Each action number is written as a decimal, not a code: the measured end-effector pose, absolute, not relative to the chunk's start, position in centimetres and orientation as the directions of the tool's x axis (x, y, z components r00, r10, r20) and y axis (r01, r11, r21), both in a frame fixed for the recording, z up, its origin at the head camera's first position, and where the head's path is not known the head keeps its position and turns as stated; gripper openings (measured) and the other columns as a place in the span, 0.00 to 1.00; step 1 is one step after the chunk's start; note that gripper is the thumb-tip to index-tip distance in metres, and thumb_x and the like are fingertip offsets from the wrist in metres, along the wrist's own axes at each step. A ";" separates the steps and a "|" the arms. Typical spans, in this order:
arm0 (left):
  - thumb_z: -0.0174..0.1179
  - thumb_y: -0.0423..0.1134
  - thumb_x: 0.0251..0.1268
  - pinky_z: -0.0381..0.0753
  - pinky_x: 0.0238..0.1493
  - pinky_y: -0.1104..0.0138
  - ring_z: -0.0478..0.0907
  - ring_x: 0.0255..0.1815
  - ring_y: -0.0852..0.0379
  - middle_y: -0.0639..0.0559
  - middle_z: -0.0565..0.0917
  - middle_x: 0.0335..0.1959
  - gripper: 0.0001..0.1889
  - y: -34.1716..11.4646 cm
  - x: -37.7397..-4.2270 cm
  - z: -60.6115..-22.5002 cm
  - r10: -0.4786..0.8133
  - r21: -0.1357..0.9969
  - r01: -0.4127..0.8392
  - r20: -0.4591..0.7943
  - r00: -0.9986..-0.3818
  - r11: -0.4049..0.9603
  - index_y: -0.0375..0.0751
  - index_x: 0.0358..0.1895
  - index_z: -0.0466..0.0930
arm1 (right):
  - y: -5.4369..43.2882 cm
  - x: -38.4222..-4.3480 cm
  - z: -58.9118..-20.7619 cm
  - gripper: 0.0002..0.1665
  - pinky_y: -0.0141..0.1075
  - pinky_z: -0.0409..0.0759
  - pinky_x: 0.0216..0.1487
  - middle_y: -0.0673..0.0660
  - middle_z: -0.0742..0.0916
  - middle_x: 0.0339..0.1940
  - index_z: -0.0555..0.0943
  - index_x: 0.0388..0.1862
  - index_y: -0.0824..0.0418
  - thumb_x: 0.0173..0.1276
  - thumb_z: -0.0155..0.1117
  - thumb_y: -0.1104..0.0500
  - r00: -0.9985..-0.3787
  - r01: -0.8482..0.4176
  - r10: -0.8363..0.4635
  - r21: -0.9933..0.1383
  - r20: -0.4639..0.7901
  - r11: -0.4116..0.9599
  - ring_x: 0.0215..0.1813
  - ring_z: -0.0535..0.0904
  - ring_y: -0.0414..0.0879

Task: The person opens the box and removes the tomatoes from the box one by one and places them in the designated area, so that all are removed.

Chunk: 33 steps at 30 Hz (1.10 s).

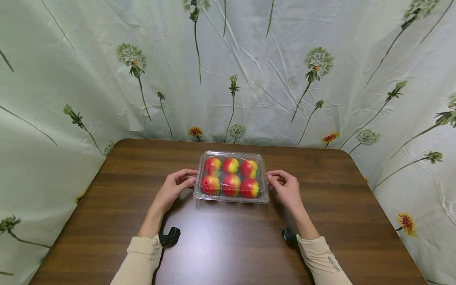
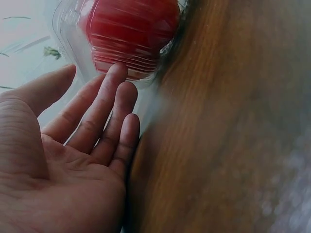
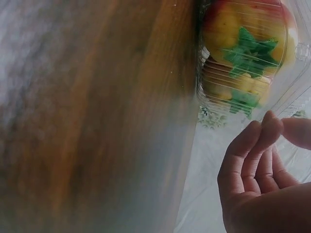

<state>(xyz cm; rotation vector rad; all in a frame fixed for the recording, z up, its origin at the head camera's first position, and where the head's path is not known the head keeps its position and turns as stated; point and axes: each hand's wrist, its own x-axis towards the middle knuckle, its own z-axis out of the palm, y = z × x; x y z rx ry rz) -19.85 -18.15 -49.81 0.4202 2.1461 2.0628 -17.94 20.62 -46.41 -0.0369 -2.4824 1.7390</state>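
Six fruits (image 1: pixel 231 185), one clear box (image 1: pixel 263 187), two hands (image 1: pixel 172 190) (image 1: pixel 288 190)

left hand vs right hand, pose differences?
The left hand is at the left side of the clear container; the right hand at its right. In the wrist views, the left hand's thumb stands apart from its fingers; the right hand's is close to its fingertips.
Shared: neither hand wraps around the container.

Remotely, I'm seeing fruits (image 1: pixel 231 185) lying in a container (image 1: pixel 228 199) on the table (image 1: pixel 221 245), between left hand (image 1: pixel 176 185) and right hand (image 1: pixel 286 187).
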 end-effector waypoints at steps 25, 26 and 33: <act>0.60 0.34 0.79 0.85 0.47 0.69 0.84 0.41 0.63 0.57 0.89 0.41 0.17 -17.8 -19.3 -50.1 0.300 0.996 0.085 0.075 -0.951 0.023 0.25 0.63 0.79 | 20.8 -17.7 -46.4 0.16 0.30 0.84 0.26 0.49 0.87 0.23 0.81 0.54 0.78 0.76 0.67 0.64 -0.999 -0.046 -0.013 -0.994 0.045 0.102 0.20 0.81 0.39; 0.60 0.33 0.79 0.85 0.46 0.69 0.84 0.40 0.62 0.57 0.89 0.41 0.17 -17.9 -19.2 -50.1 0.300 0.996 0.088 0.076 -0.951 0.026 0.25 0.63 0.79 | 20.8 -17.7 -46.4 0.17 0.30 0.84 0.26 0.49 0.87 0.23 0.80 0.54 0.78 0.76 0.67 0.64 -0.999 -0.045 -0.016 -0.994 0.044 0.101 0.20 0.81 0.39; 0.61 0.35 0.78 0.83 0.48 0.70 0.83 0.42 0.62 0.55 0.89 0.41 0.18 -18.5 -18.2 -50.0 0.306 0.995 0.075 0.051 -0.951 0.067 0.29 0.64 0.79 | 20.5 -17.8 -46.5 0.15 0.30 0.84 0.27 0.50 0.87 0.23 0.81 0.53 0.77 0.75 0.68 0.66 -0.999 -0.032 -0.002 -0.994 0.032 0.105 0.20 0.81 0.39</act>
